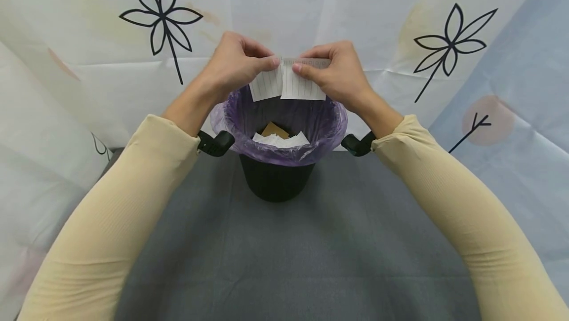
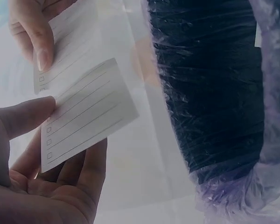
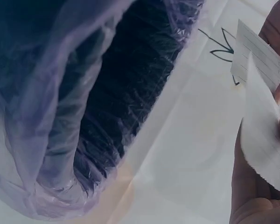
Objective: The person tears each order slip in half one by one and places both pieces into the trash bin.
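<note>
My left hand (image 1: pixel 233 66) pinches a piece of white lined paper (image 1: pixel 265 85) between thumb and fingers. In my right hand (image 1: pixel 342 71) is another piece of lined paper (image 1: pixel 304 86), pinched near its top edge. The pieces sit side by side with a narrow split between them, above the far rim of a bin. Small checkboxes run along one edge of the left piece (image 2: pixel 86 114) in the left wrist view. A ragged torn edge shows on the right piece (image 3: pixel 266 135) in the right wrist view. The two thumbs are close together.
Below the hands stands a black bin (image 1: pixel 277 180) lined with a purple plastic bag (image 1: pixel 284 157). White paper scraps (image 1: pixel 286 140) and a brown piece (image 1: pixel 274 129) lie inside. The bin rests on a grey cloth surface (image 1: pixel 284 252), before a white curtain (image 1: pixel 284 10) with leaf drawings.
</note>
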{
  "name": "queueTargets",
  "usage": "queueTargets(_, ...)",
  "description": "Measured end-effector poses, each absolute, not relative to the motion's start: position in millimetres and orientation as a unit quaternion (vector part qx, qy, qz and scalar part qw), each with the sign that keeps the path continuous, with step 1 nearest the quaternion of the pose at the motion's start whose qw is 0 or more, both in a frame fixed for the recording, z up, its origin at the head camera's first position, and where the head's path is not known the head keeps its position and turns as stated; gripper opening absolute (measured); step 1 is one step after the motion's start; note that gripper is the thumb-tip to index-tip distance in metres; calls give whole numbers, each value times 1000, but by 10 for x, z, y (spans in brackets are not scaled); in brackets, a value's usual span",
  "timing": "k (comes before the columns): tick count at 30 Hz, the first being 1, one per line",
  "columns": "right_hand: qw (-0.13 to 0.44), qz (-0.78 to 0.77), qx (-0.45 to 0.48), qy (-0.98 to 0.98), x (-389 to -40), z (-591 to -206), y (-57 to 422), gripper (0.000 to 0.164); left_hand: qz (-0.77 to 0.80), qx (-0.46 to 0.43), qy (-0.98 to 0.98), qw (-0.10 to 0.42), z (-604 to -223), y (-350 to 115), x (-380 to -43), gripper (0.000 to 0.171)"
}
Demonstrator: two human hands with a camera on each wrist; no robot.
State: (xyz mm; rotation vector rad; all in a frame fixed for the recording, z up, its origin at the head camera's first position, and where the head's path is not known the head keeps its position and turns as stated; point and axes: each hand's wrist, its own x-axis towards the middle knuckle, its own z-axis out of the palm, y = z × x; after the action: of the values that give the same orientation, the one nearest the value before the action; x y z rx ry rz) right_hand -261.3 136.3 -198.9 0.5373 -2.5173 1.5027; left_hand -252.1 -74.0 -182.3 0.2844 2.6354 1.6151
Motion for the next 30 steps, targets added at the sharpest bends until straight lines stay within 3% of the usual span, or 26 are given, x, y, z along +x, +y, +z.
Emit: queueTargets(30, 2, 452, 161, -878, -2766, -2107, 1406, 28, 461, 97, 882, 26, -1927, -757, -2635, 32)
